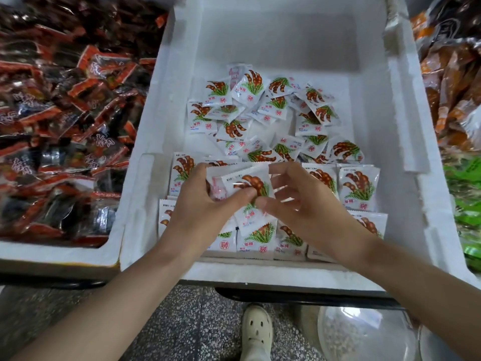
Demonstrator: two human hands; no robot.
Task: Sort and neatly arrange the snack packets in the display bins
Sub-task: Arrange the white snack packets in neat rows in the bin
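L hand (200,204): grips white plastic snack packets w/ brown-pod print (250,183), over front of white foam bin (145,178)
R hand (299,201): thumb on same packets; grip unclear
Done: front rows (359,188) lined up
Left: loose back pile (265,113)

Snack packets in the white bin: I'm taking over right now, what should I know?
Left hand grips a small stack of white packets over the foam bin.
Right hand touches that stack with its thumb; blur hides whether it grips.
Done: neat rows stand along the bin's near edge.
Left: the loose pile behind them needs lining up.
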